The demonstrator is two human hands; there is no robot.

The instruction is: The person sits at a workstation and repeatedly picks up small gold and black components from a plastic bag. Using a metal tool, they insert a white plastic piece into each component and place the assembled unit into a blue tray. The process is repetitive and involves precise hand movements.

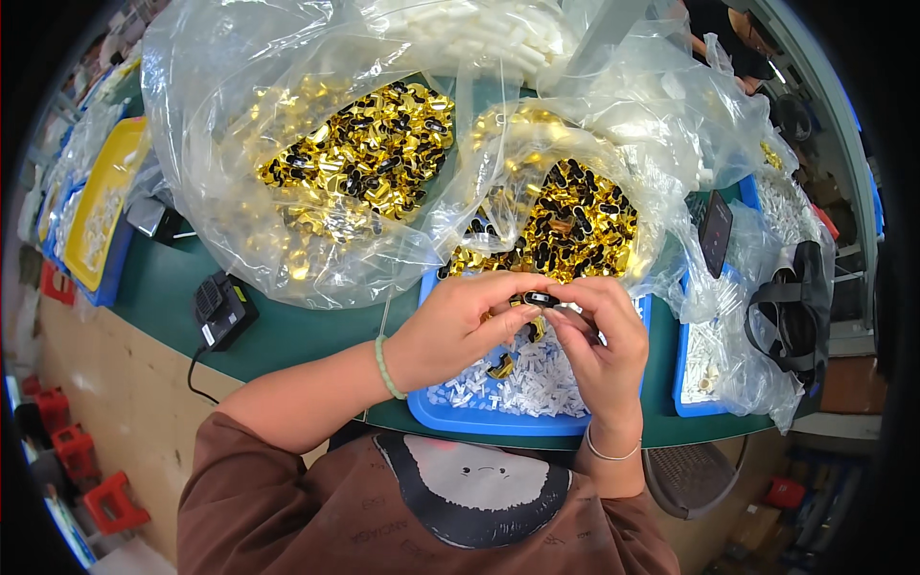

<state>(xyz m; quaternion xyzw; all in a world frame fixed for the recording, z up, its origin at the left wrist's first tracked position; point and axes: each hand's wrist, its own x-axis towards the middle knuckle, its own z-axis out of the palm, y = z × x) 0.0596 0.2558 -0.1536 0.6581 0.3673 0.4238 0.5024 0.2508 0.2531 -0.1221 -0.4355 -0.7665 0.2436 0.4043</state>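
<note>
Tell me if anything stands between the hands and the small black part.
Nothing visible does: the left hand and right hand both have fingertips at the small black part, above the blue tray.

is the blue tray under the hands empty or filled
Not empty: the blue tray holds many small white pieces, with a gold part lying on them.

An assembly workshop is indicated by a green worktop [299,331] bearing clear plastic bags [211,182] of small gold-and-black pieces [393,134] and blue plastic trays [498,423].
</note>
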